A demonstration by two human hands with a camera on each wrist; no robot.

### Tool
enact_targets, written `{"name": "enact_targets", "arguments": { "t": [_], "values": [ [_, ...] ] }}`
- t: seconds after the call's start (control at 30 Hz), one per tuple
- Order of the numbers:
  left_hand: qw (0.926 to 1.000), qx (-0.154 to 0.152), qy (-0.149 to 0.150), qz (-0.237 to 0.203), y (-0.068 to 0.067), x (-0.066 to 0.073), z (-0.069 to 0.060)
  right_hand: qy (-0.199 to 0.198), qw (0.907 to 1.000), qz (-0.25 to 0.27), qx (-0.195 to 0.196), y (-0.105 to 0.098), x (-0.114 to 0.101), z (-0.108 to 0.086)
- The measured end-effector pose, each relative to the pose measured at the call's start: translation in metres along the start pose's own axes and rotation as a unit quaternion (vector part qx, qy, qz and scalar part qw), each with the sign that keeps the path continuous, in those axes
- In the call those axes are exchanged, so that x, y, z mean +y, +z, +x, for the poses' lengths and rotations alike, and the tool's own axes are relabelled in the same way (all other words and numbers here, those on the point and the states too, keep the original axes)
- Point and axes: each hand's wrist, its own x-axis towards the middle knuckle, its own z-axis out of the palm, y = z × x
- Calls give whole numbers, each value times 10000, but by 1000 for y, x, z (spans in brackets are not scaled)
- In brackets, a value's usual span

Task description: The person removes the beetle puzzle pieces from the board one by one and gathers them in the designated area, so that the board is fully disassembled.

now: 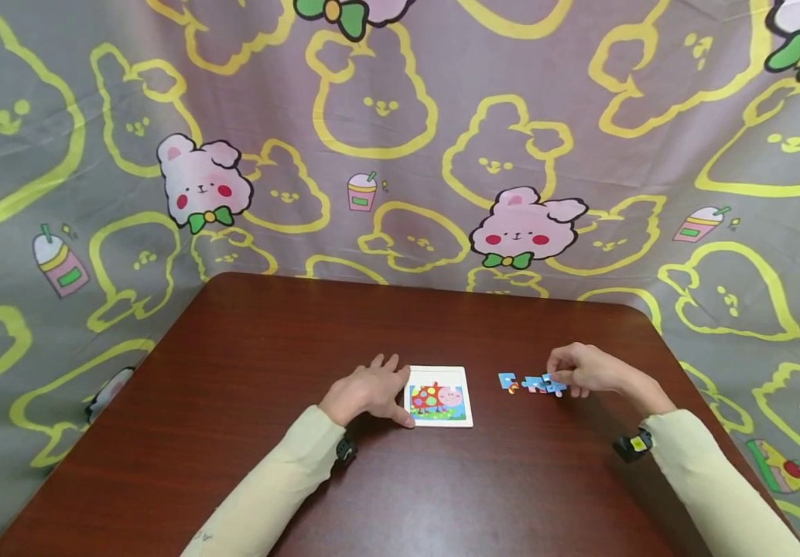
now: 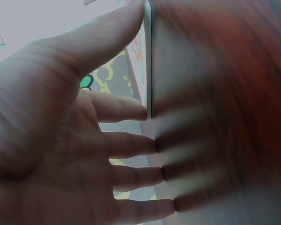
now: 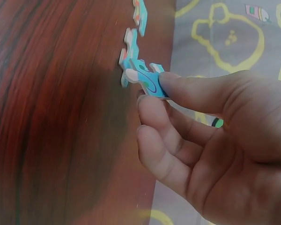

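Observation:
A white-framed puzzle board (image 1: 468, 398) with a red ladybug-like picture lies on the table. My left hand (image 1: 367, 389) rests at the board's left side, fingers spread and thumb at its lower left corner. In the left wrist view the thumb and index fingertip touch the board's edge (image 2: 148, 61). My right hand (image 1: 586, 367) pinches a blue jigsaw piece (image 3: 151, 83) between thumb and index finger. Loose jigsaw pieces lie beside it: one blue piece (image 1: 507, 381) stands apart on the left, and others (image 1: 532, 383) are close to the pinched one.
The brown wooden table (image 1: 435, 480) has rounded far corners. A grey curtain (image 1: 400, 178) with yellow outlines and cartoon rabbits hangs behind it and on both sides. Dark wrist devices (image 1: 346, 449) sit at both cuffs.

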Motion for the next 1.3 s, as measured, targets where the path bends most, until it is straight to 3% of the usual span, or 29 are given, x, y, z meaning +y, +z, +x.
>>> {"name": "enact_targets", "arguments": {
  "t": [0.37,0.83,1.3],
  "values": [
    [10000,-62,-51,37,0,0,2,294,9995,22,61,-2,16,-5],
    [10000,-69,7,-46,-2,-1,-2,891,9958,-74,207,7,19,-4],
    [10000,-89,3,-14,-1,-1,1,1054,9895,-968,221,9,0,-2]
  ]
}}
